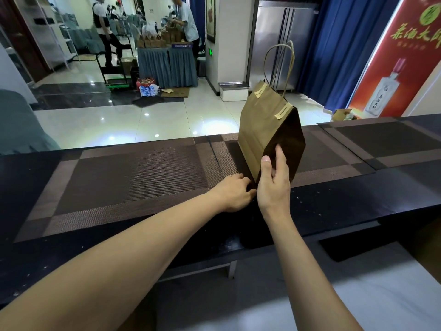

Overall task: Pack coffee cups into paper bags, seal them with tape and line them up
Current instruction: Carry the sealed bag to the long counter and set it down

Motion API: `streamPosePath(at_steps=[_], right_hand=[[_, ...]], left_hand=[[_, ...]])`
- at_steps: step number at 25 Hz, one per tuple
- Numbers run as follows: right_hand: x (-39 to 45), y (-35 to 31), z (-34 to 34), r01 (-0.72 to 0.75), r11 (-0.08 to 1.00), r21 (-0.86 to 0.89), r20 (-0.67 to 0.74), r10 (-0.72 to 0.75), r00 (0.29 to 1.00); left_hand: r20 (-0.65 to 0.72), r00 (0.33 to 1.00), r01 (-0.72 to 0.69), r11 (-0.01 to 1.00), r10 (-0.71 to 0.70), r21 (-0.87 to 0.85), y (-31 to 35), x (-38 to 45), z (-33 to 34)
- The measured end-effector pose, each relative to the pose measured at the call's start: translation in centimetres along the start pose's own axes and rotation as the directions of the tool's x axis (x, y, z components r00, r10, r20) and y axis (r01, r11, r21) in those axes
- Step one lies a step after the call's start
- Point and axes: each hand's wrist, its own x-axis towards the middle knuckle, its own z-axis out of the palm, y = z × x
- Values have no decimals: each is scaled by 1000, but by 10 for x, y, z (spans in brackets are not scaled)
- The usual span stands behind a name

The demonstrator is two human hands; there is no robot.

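Brown paper bag [267, 137], taped shut, stands on a woven placemat [124, 185] at one o'clock. Right hand [274, 180] pinches its near corner, steadying it; left hand [235, 193] curls against the base, probably squaring it.

glossy tiled floor [167, 120], blue curtains [338, 48], steel fridge [276, 44]

paper bag [260, 134] blocks centre, placemat [114, 182] left open
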Motion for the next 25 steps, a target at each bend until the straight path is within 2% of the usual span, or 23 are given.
streamPosePath(at_steps=[16, 25], right_hand=[[-2, 1, -11, -28, 1000, 1, 3, 28, 1000], [-19, -7, -23, -23, 998, -52, 34, 25, 999]], left_hand=[[38, 999, 29, 1000, -29, -9, 4, -10, -8], [-71, 996, 51, 999, -52, -10, -4, -40, -26]])
